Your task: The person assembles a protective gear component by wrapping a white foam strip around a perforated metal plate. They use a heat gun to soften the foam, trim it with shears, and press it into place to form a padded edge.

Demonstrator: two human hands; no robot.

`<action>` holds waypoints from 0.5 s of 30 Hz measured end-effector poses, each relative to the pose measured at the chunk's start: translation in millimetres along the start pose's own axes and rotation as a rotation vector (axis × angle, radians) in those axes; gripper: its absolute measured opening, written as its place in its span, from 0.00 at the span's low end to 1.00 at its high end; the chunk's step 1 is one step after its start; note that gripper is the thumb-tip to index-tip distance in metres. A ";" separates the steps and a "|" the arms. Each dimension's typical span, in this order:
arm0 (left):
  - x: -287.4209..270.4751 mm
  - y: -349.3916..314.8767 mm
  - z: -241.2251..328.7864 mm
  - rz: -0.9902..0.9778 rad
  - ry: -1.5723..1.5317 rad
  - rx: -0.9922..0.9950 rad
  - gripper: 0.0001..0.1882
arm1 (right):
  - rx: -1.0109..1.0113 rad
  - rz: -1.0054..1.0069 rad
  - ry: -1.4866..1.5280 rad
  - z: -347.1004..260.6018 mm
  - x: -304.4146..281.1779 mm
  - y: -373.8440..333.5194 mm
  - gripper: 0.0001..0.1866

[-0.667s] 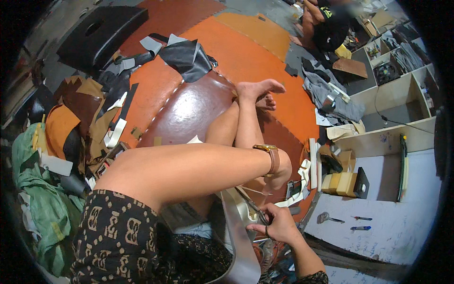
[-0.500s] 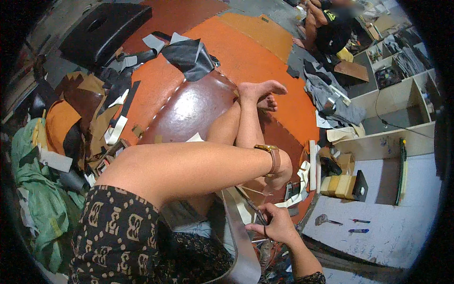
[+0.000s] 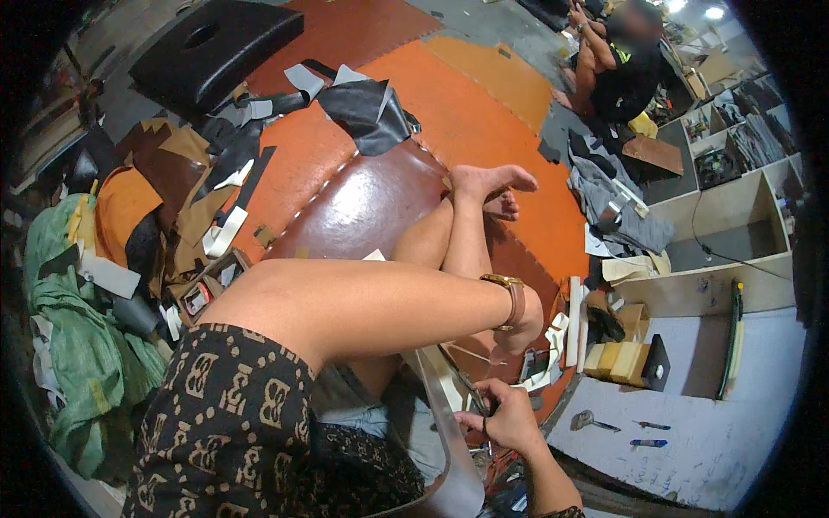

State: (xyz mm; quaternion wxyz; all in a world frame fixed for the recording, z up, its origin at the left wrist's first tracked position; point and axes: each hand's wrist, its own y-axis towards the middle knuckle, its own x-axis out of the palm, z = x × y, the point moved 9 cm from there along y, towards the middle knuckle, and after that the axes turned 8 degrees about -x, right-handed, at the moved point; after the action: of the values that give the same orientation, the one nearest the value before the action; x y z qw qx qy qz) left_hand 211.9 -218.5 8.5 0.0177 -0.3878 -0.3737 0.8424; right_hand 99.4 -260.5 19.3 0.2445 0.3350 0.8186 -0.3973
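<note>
My left forearm, with a watch on a brown strap, crosses over my bare crossed legs. At its end my left hand bends downward, fingers curled and mostly hidden; what they grip cannot be made out. Just below it my right hand is closed on scissors, slim and dark, with a finger loop by the thumb. A smooth grey curved sheet, seemingly leather, hangs beside the scissors, close to my right thumb. Pale material shows behind the sheet.
A shiny maroon and orange mat lies under me. Dark scraps lie ahead. A green sack and more scraps are at left. Right stands a pale shelf unit; pens lie near it. A person sits far right.
The whole view has shifted, so most things appear slightly farther right and lower. Both hands stay close together in nearly the same pose, the right still on the scissors.
</note>
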 end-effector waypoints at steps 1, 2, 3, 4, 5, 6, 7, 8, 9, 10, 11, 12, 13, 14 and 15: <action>-0.2 0.4 0.4 -0.002 -0.002 0.002 0.34 | -0.003 0.003 0.005 1.2 0.8 -0.3 0.38; -0.6 0.6 1.1 -0.004 -0.003 0.013 0.34 | -0.006 0.006 0.009 1.5 1.0 -0.5 0.38; -1.0 0.7 1.3 -0.007 -0.005 0.024 0.35 | -0.021 0.015 -0.003 -0.9 0.2 0.2 0.38; -0.9 0.3 2.3 -0.011 -0.006 0.035 0.35 | -0.036 0.024 -0.014 -4.1 -0.2 1.5 0.37; -0.7 0.4 2.1 -0.006 -0.001 0.022 0.35 | -0.051 0.033 -0.025 -7.0 -0.9 2.6 0.37; -0.1 0.5 2.3 -0.002 0.005 0.009 0.35 | -0.038 0.027 -0.018 -7.3 -0.9 3.0 0.37; 0.2 0.4 0.9 0.002 0.009 -0.007 0.36 | -0.028 0.021 -0.011 -8.3 -0.9 4.3 0.37; 0.3 0.3 1.0 -0.002 0.016 -0.004 0.36 | -0.019 0.014 -0.003 -8.4 -0.6 5.0 0.38; 0.2 0.2 1.2 -0.007 0.022 -0.001 0.36 | -0.028 0.018 -0.004 -7.8 -0.3 5.4 0.37; 0.1 0.9 2.0 -0.011 0.031 0.006 0.36 | -0.034 0.024 -0.004 -5.4 0.5 4.9 0.37; -0.3 1.3 2.9 -0.007 0.036 0.022 0.35 | -0.040 0.030 -0.004 -3.5 1.1 4.7 0.37; -0.4 1.5 3.1 -0.003 0.041 0.038 0.35 | -0.050 0.034 -0.002 -2.8 1.6 4.9 0.37; -1.1 0.8 4.3 0.001 0.046 0.055 0.35 | -0.059 0.038 0.002 -1.8 1.8 5.1 0.37; -1.3 0.7 4.8 -0.003 0.063 0.049 0.34 | -0.069 0.042 0.005 -1.5 1.8 5.3 0.37; -1.7 0.7 6.0 -0.006 0.080 0.043 0.33 | -0.078 0.044 0.004 -1.8 1.7 5.5 0.37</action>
State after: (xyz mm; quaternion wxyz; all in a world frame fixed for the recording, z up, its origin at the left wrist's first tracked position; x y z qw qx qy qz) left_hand 209.2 -223.2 11.7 0.0434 -0.4194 -0.3557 0.8341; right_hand 102.1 -255.9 16.5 0.2645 0.3439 0.8263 -0.3592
